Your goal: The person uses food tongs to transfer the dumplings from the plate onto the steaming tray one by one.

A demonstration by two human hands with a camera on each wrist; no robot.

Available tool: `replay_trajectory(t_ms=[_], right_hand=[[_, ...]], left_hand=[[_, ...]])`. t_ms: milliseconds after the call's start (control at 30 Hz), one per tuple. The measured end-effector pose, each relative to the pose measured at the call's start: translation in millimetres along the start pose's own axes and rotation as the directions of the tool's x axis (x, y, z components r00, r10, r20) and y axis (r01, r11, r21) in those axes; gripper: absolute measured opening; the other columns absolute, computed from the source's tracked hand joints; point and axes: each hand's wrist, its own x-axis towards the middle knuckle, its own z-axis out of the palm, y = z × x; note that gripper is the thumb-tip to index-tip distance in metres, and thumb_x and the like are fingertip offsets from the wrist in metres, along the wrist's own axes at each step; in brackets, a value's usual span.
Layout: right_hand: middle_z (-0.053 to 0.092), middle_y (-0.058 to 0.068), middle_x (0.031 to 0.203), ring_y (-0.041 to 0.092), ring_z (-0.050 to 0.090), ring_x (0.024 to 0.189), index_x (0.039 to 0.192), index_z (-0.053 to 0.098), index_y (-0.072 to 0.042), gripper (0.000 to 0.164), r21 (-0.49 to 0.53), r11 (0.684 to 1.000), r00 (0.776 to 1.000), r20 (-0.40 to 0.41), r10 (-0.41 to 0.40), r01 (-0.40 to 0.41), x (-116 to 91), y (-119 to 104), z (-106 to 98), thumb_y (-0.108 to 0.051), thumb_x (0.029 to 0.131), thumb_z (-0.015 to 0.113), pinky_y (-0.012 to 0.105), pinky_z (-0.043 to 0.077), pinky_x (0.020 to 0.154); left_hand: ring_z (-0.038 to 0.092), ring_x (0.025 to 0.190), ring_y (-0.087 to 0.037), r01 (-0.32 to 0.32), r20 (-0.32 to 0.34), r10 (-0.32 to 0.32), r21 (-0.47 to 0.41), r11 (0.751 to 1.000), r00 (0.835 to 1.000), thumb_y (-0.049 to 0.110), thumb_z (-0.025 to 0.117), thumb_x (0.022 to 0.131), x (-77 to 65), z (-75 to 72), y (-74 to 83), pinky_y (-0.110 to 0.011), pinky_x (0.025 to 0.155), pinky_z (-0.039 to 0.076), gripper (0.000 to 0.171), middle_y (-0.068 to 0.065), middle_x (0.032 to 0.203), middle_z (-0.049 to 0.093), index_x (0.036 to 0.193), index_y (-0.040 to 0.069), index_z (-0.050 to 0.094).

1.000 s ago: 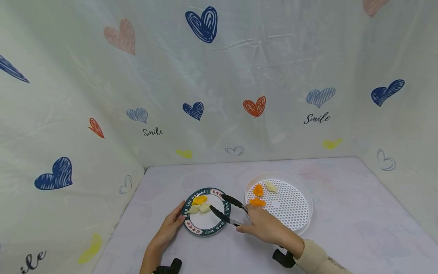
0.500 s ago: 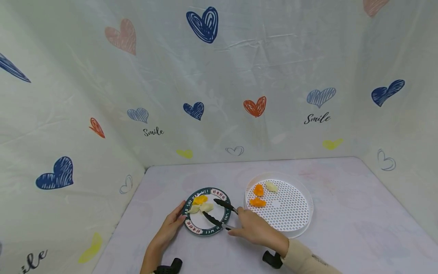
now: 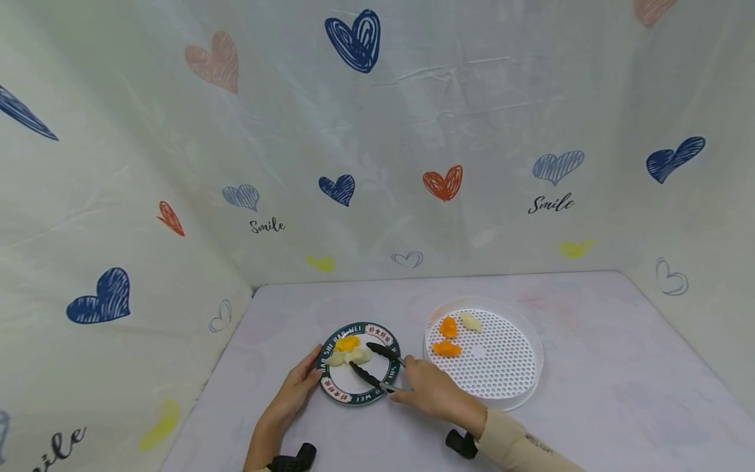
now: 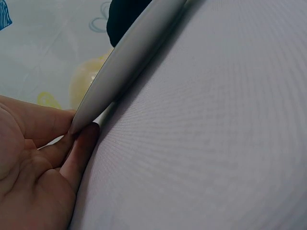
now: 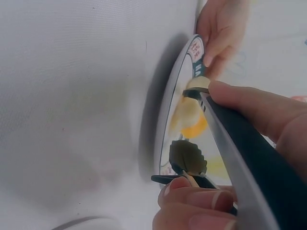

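My left hand (image 3: 295,388) pinches the left rim of a round plate (image 3: 348,380) with a dark green lettered border. In the left wrist view, fingertips sit under the plate's edge (image 4: 117,72). A yellow piece (image 3: 347,343) and two pale pieces, one at the left (image 3: 335,358) and one nearer the middle (image 3: 358,354), lie on it. With my right hand (image 3: 433,388) I grip black-tipped metal tongs (image 3: 366,375). Their arms are spread over the plate, the tips close to the middle pale piece; whether they touch it, I cannot tell.
A round white perforated tray (image 3: 507,367) stands right of the plate, partly behind my right hand. It bears two orange pieces, one further back (image 3: 448,327) and one nearer (image 3: 446,348), plus a pale piece (image 3: 470,321). A heart-printed curtain (image 3: 377,131) surrounds the table.
My right hand has moved left with the tongs, bringing their tips further over the plate towards the pale piece. The left hand keeps its hold on the rim.
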Motion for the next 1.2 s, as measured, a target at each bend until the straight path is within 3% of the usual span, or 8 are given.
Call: replay_trajectory(t_ms=[433,567,933,1200], right_hand=[[0.065,0.019,0.096,0.017,0.052,0.068,0.127,0.053,0.015,0.073,0.02,1.0,1.0,-0.017,-0.021,0.021,6.6,-0.1,0.9,-0.036,0.083,0.08,0.028,0.047,0.055],[0.067,0.023,0.101,0.016,0.054,0.071,0.128,0.053,0.016,0.074,-0.008,0.999,0.999,-0.024,-0.038,0.038,7.2,-0.9,0.5,-0.037,0.084,0.08,0.03,0.051,0.06],[0.067,0.014,0.094,0.014,0.053,0.068,0.124,0.059,0.007,0.061,-0.14,0.99,0.999,-0.032,-0.02,0.015,6.8,-1.4,5.5,-0.039,0.088,0.075,0.03,0.053,0.059],[0.068,0.017,0.097,0.016,0.056,0.069,0.122,0.059,0.006,0.055,-0.222,0.972,0.992,-0.081,-0.092,0.072,3.9,1.1,9.2,-0.036,0.089,0.074,0.03,0.052,0.057]], left_hand=[[0.012,0.15,-0.035,-0.011,0.007,0.011,0.014,1.0,1.0,0.002,0.047,0.103,1.0,-3.4,-0.8,-0.051,0.118,0.013,0.057,-0.017,0.162,0.022,0.155,-0.001,0.026],[0.013,0.15,-0.036,-0.013,-0.004,0.013,0.022,1.0,1.0,0.002,0.048,0.103,0.7,-3.4,0.3,-0.052,0.118,0.013,0.056,-0.019,0.162,0.023,0.155,-0.002,0.027],[0.012,0.15,-0.037,0.014,-0.011,-0.014,0.025,1.0,1.0,0.004,0.05,0.102,-0.4,-1.4,-1.0,-0.054,0.118,0.013,0.058,-0.018,0.162,0.023,0.156,0.001,0.028],[0.013,0.15,-0.034,0.033,-0.023,-0.033,0.031,0.999,0.999,0.002,0.048,0.102,1.7,-0.2,-2.4,-0.051,0.119,0.015,0.057,-0.015,0.162,0.024,0.156,0.003,0.028]])
